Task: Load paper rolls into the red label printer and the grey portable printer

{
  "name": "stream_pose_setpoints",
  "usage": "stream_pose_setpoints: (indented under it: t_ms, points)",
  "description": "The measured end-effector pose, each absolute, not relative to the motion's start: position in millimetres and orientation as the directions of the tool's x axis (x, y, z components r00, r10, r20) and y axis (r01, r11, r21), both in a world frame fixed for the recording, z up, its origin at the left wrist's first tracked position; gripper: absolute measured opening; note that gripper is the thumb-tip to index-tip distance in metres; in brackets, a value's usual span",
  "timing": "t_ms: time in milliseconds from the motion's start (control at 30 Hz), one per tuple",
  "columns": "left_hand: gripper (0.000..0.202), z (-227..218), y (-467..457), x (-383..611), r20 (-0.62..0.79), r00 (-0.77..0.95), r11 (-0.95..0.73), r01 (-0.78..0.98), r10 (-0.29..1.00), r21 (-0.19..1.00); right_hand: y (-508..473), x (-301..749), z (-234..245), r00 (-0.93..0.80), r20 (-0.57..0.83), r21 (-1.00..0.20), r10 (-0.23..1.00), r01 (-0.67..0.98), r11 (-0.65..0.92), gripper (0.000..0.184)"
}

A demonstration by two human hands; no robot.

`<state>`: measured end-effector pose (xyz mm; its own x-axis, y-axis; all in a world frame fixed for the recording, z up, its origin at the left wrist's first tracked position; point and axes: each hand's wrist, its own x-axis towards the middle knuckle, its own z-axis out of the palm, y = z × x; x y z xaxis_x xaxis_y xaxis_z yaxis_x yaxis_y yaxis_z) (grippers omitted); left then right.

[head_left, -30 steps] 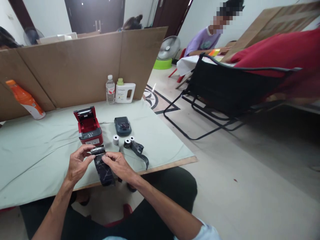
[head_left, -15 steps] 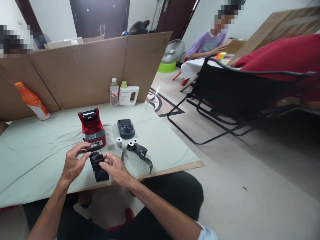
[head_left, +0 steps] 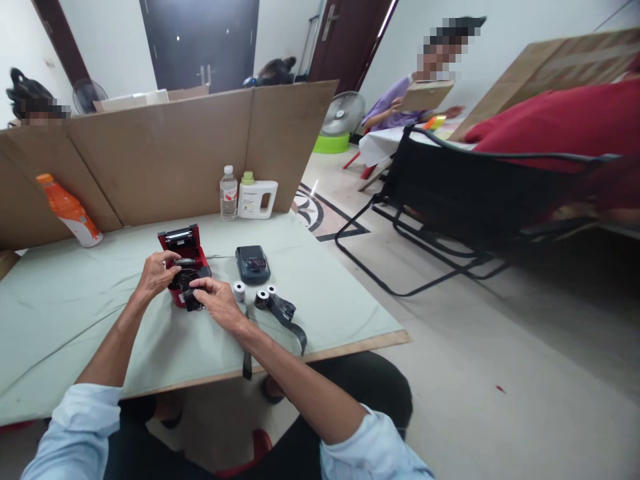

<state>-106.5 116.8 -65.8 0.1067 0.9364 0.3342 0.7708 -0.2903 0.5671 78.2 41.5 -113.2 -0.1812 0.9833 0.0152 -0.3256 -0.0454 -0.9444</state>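
Note:
A small red printer [head_left: 179, 248] with its lid tipped up stands on the cloth-covered table. Over its open compartment, my left hand [head_left: 156, 275] pinches one end of a roll of black paper [head_left: 184, 264]. The loose black strip hanging from that roll is gripped by my right hand [head_left: 219, 301], in front of the printer. My fingers partly hide where the roll meets the compartment. To the right lie a dark portable printer [head_left: 253, 263], a white paper roll [head_left: 239, 291], and a black roll [head_left: 261, 300] beside a trailing dark strip [head_left: 296, 331].
A cardboard partition [head_left: 170, 153] borders the table's back. Before it stand an orange bottle [head_left: 70, 212], a clear bottle [head_left: 229, 197] and a white jug [head_left: 255, 199]. A black folding chair [head_left: 445, 193] is to the right, with a person in purple [head_left: 395, 103] beyond it.
Both hands have moved away from me with the black paper roll, from in front of the red printer to over its open compartment. The person in purple now holds up a cardboard box.

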Motion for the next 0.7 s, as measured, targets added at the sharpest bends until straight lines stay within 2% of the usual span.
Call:
stream_pose_setpoints:
  t_ms: [200,700]
  points:
    - [0.028,-67,127,-104,0.209,0.139,-0.227,0.836,0.968,0.499,46,79,-115,-0.133,-0.012,-0.953,0.991,-0.297,-0.051,0.026]
    - [0.027,-61,131,-96,0.145,0.161,-0.200,0.929,0.976,0.312,47,80,-114,-0.104,-0.010,-0.961,0.995,-0.275,-0.039,0.028]
